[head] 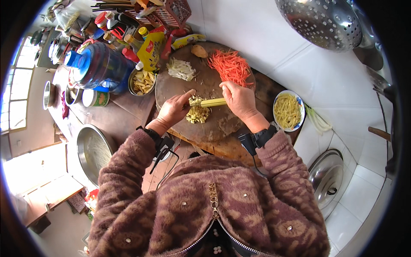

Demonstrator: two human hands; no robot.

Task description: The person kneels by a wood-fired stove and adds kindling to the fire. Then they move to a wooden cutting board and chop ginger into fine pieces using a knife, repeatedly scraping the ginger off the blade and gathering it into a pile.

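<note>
My right hand point(239, 99) is closed around the handle end of a kitchen knife point(213, 102), which is seen nearly edge-on with a yellow stretch beside my fist. At the knife's other end my left hand point(175, 109) has its fingers on the blade, the index finger extended. The knife lies across a heap of finely chopped pale-yellow food point(197, 115), perhaps ginger, on a round wooden chopping block point(170, 125). Farther back on the block are shredded carrot point(231, 67), sliced white vegetable point(180, 69) and a brown, unpeeled lump point(199, 51).
Left of the block stands a metal bowl of yellow pieces point(142, 83), near a large blue water bottle point(99, 66). A plate of yellow shreds point(288, 110) and green onion stalks point(318, 119) lie right. A perforated metal strainer point(321, 24) hangs at upper right. A metal basin point(93, 154) sits lower left.
</note>
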